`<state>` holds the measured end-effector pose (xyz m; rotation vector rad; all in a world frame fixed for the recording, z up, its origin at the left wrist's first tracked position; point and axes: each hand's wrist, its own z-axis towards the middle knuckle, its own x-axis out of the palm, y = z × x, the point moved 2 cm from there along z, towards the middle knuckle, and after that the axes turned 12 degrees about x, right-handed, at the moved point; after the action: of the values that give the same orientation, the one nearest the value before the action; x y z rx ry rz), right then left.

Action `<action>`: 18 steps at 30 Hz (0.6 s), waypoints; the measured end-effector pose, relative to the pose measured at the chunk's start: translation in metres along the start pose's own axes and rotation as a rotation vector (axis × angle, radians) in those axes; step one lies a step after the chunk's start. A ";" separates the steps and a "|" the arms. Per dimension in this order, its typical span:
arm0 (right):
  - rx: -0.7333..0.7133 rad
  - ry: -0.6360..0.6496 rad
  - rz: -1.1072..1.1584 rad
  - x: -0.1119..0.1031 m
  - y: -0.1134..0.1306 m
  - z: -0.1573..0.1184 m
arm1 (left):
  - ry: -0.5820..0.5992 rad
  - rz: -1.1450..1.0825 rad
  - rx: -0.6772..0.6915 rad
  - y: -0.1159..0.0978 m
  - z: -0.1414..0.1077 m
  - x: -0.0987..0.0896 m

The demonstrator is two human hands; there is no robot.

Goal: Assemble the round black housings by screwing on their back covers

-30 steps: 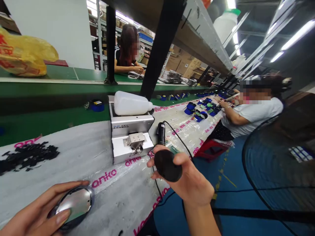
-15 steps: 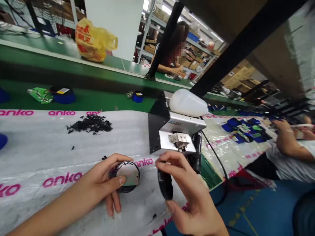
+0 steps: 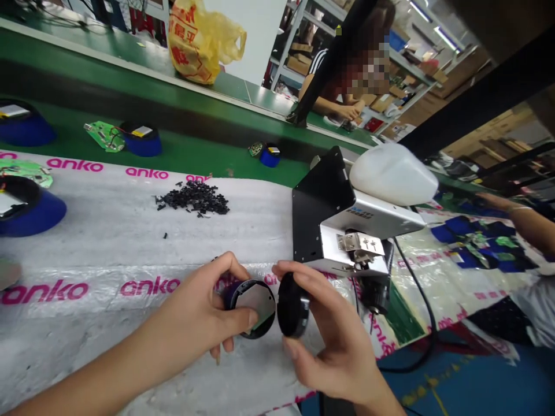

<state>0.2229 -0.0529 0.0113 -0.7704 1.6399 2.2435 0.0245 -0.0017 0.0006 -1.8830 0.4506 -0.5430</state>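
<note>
My left hand (image 3: 217, 315) grips a round dark housing (image 3: 265, 292) with a silvery disc inside, its thumb pressed on the disc. Fingers and thumb of my right hand (image 3: 333, 335) hold a round black cap (image 3: 293, 306) on edge, just right of the housing; a narrow gap seems to separate the two. Both hands are over the white "anko" sheet (image 3: 243, 231). Beyond them lies a pile of small black pieces (image 3: 197, 197). A silver and black machine (image 3: 368, 219) stands to the right, with a white rounded container (image 3: 392, 174) on top.
Blue housings (image 3: 37, 211) with green boards sit at the left, and more (image 3: 145, 141) along the green bench. A yellow bag (image 3: 195, 43) is on the back ledge. A black cable (image 3: 427, 300) curves at right. One person works opposite; another person's arm (image 3: 533, 228) reaches in from the right.
My right hand has brought the black cap closer to the housing. The view has shifted, so the machine and the pile appear farther right, and more blue housings show at the left.
</note>
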 end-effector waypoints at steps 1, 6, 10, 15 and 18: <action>0.001 -0.016 0.036 0.000 -0.002 -0.001 | 0.004 -0.008 0.001 0.000 0.000 0.000; 0.001 0.037 0.064 0.000 -0.009 -0.002 | 0.028 -0.022 -0.018 0.002 -0.002 0.000; -0.040 0.081 0.010 -0.001 -0.007 0.000 | 0.040 -0.063 -0.005 0.004 -0.002 0.000; -0.072 0.172 -0.229 0.000 0.006 0.008 | 0.139 -0.139 0.057 0.008 0.001 -0.010; -0.104 0.222 -0.375 0.003 0.015 0.016 | 0.314 -0.245 0.121 0.010 0.006 -0.022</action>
<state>0.2093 -0.0429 0.0251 -1.2759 1.3334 2.0431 0.0090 0.0109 -0.0142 -1.7519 0.3809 -1.0162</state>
